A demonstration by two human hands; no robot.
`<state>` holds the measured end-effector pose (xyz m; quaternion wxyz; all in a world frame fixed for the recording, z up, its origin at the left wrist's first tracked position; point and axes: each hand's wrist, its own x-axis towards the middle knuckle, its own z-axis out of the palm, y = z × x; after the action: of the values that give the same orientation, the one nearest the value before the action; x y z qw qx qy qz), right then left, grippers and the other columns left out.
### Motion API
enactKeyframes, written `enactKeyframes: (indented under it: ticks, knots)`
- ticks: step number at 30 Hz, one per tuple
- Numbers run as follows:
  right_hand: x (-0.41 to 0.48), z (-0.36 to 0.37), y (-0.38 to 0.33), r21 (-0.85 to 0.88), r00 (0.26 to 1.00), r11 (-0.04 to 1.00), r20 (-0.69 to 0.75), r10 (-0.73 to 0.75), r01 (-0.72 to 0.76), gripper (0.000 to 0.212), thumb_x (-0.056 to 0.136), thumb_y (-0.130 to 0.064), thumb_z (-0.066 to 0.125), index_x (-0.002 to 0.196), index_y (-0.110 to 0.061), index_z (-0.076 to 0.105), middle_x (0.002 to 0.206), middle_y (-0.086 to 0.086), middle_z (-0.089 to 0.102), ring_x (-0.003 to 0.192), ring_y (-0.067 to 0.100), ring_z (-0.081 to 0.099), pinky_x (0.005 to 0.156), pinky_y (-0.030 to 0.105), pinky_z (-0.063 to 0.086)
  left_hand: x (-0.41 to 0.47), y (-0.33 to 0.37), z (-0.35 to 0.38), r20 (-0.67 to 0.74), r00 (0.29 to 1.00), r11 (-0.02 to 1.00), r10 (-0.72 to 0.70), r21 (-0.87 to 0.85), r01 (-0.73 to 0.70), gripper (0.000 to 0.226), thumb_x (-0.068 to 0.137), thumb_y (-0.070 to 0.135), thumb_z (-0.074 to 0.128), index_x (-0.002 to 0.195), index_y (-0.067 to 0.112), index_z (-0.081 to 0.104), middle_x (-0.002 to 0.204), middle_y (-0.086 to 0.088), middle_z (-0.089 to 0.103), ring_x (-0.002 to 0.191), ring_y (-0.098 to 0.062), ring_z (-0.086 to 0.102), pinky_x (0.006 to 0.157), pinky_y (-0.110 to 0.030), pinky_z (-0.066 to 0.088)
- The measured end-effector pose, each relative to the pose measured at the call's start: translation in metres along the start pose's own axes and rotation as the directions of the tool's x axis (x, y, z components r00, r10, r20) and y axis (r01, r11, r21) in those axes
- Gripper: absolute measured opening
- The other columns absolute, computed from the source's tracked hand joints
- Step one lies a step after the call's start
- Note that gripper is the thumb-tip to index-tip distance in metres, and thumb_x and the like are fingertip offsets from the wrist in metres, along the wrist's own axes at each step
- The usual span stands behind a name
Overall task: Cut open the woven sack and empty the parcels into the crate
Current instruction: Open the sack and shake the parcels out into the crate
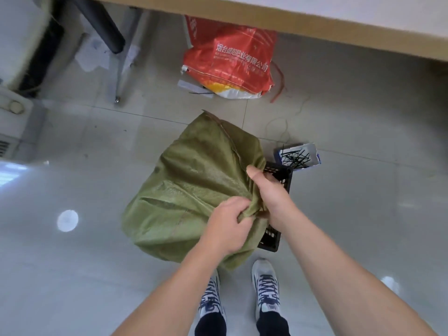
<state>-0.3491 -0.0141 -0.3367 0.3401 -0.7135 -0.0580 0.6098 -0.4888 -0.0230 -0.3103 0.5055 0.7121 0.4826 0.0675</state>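
Head view, the only one you've got: the green woven sack [194, 190] sits on top of the black crate [278, 174] and hides most of it. Only the crate's right wall and near corner show past the cloth.

Your left hand [226, 225] has its fingers curled into a bunched fold at the sack's near-right end. Your right hand [271, 197] clamps the same bunch from the other side, thumb up along the cloth. Both are closed tight on fabric. No blade or scissors shows in either hand.

Progress, as a judgement:
- Sack is at the crate, so positioning looks done.
- Cut: can't tell. The bunch in your hands covers whatever opening or tie is there. The stitched seam at the far end looks intact.
- Emptying: prob. not done. The sack looks bulky and full, and no parcels show anywhere, in the crate or out.
- Left to do: get the mouth open over the crate, tip, shake out.

Also nearby: a small box of black cable ties [297, 156] just beyond the crate, a red bag [230, 59] on the floor under the table edge [315, 27], and your shoes [265, 287] just behind the sack.
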Motion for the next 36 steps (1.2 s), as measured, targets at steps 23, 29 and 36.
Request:
enactKeyframes:
  ticks: [23, 29, 36]
  knots:
    - [-0.038, -0.040, 0.013, -0.693, 0.619, 0.093, 0.565, -0.545, 0.715, 0.060, 0.083, 0.000, 0.034, 0.131, -0.018, 0.064, 0.123, -0.003, 0.069, 0.101, 0.020, 0.059, 0.090, 0.023, 0.042, 0.109, -0.013, -0.118, -0.170, 0.833, 0.821, -0.526, -0.355, 0.446, 0.071, 0.088, 0.052, 0.064, 0.149, 0.038, 0.031, 0.152, -0.005, 0.042, 0.127, -0.032, 0.051, 0.103, -0.038, 0.039]
    - [-0.035, -0.045, 0.016, -0.672, 0.613, 0.059, 0.632, -0.475, 0.738, 0.060, 0.082, 0.004, 0.034, 0.130, -0.016, 0.065, 0.121, -0.001, 0.070, 0.090, 0.025, 0.058, 0.084, 0.028, 0.047, 0.131, -0.003, -0.092, -0.177, 0.829, 0.812, -0.531, -0.385, 0.438, 0.079, 0.083, 0.020, 0.074, 0.147, 0.040, 0.032, 0.126, 0.000, 0.060, 0.103, -0.025, 0.061, 0.094, -0.041, 0.053]
    - [-0.044, -0.048, 0.017, -0.693, 0.841, 0.502, 0.301, -0.451, 0.517, 0.065, 0.088, 0.008, 0.042, 0.144, -0.025, 0.050, 0.136, 0.000, 0.058, 0.124, 0.018, 0.052, 0.107, 0.021, 0.035, 0.123, 0.025, -0.109, -0.267, 0.763, 0.763, -0.589, -0.495, 0.416, 0.030, 0.092, 0.011, 0.062, 0.119, 0.023, 0.066, 0.101, -0.001, 0.069, 0.078, -0.017, 0.065, 0.068, -0.024, 0.053]
